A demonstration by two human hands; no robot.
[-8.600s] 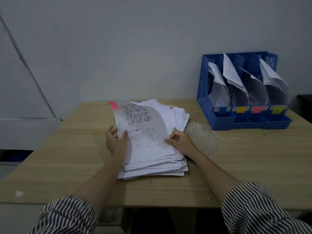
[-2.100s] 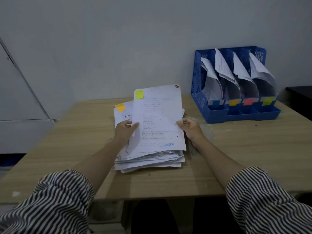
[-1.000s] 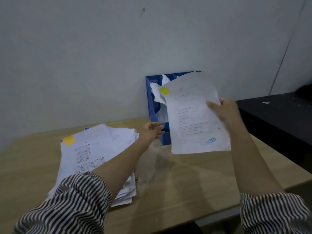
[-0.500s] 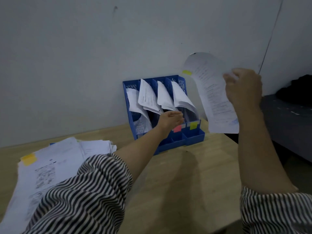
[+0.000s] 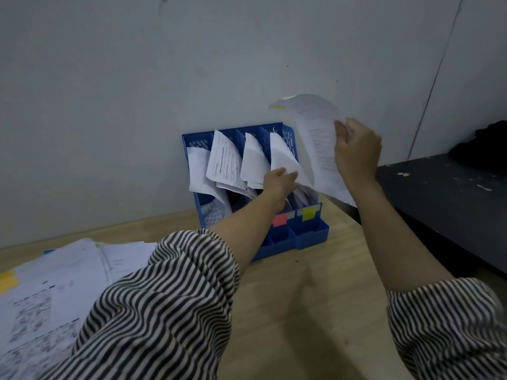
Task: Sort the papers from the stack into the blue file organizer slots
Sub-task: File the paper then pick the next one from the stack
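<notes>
Paper stack (image 5: pixel 63 272): loose white sheets, near left edge of the wooden surface (image 5: pixel 307 283). Blue file organizer (image 5: pixel 307 237): four slots, against the wall at the far edge, papers curling out of each. Left hand (image 5: pixel 278 182): fingers holding back the papers (image 5: pixel 282 154) in the rightmost slot. Right hand (image 5: pixel 356 152): fingers curled on a sheet (image 5: pixel 315 133) with a yellow tab, held aloft just right of the organizer.
</notes>
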